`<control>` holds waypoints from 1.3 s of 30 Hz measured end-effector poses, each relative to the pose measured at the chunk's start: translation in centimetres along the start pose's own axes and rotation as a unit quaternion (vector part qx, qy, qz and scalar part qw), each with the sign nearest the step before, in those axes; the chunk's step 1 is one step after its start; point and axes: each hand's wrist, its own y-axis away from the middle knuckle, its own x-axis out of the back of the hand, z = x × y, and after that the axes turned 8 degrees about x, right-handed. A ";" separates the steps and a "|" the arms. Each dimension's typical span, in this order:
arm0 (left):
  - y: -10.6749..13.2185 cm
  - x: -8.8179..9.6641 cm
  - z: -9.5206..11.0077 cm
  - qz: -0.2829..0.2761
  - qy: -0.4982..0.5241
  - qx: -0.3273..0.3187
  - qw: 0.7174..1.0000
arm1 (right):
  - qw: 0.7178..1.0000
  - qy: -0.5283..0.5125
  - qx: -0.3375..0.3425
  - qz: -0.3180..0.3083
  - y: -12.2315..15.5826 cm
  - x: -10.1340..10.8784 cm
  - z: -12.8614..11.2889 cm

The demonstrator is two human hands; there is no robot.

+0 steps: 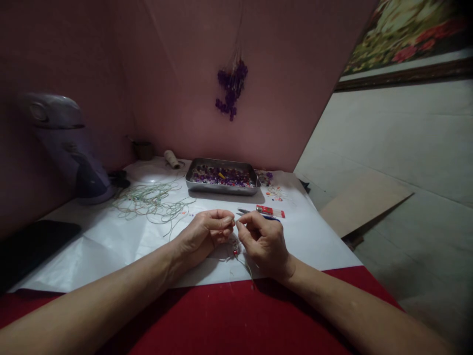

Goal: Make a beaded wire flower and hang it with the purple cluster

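My left hand (209, 229) and my right hand (264, 244) meet low over the white sheet, fingertips nearly touching. Thumb and forefinger of each are pinched. A beaded string (235, 251) with a red bead and small pale beads shows just below the left fingertips, pale thread ends trailing toward the sheet's front edge. My left fingers grip its upper part. What my right fingertips pinch is too small to make out. Just behind my right hand lie a pointed tool with dark tips (242, 212) and blue handles, partly hidden, and a red lighter (264, 210).
A metal tray (221, 189) of purple and mixed beads stands at the back. Tangled green cord (148, 199) lies left, near a thread spool (172, 159) and a large purple flask (74, 153). Loose beads (275, 192) lie right. Purple bead strands (232, 86) hang on the wall.
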 end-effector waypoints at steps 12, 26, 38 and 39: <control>-0.1 0.0 0.0 0.001 0.002 0.004 1.000 | 1.000 -0.011 0.003 -0.004 0.0 0.0 0.0; 0.1 -0.1 0.0 -0.011 0.000 0.000 1.000 | 1.000 -0.022 -0.001 -0.009 0.0 0.0 0.2; -0.1 0.0 -0.1 -0.008 0.002 0.002 1.000 | 0.999 -0.028 -0.008 -0.019 0.0 0.1 0.1; -0.1 0.0 -0.1 -0.009 0.002 0.002 1.000 | 0.999 -0.029 -0.010 -0.019 0.0 0.0 0.1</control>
